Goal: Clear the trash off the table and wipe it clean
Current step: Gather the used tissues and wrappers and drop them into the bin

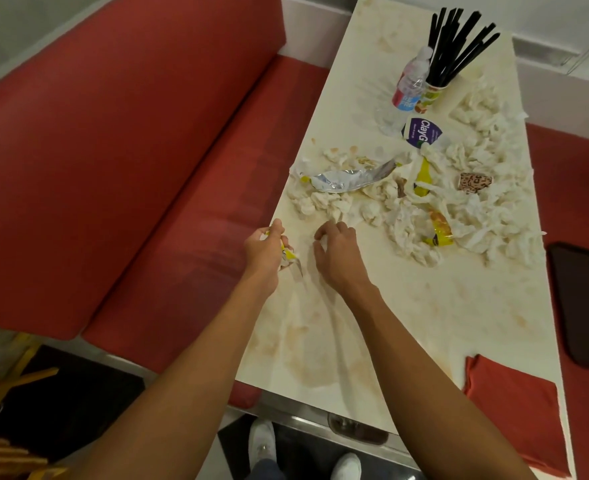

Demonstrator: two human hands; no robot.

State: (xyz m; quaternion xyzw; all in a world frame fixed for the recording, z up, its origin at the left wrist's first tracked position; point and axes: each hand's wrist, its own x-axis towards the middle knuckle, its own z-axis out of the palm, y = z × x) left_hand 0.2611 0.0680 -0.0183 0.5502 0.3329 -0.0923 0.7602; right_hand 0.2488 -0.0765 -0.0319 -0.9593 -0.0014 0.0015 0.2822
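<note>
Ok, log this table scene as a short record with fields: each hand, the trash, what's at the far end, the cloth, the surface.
left hand: grips a crumpled wrapper, yellow and white, at the table's left edge
right hand: fingers curled on the table beside the left; unclear if it holds anything
trash: heap of tissues, foil wrapper, yellow packets, mid-table
far end: water bottle, paper cup of black straws
cloth: red cloth, flat at near right corner, untouched
surface: table stained brown, not yet wiped

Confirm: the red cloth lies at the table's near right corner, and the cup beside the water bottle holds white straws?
Wrong colour: the head view shows black straws in the cup beside the water bottle. The red cloth does lie at that corner.
</note>
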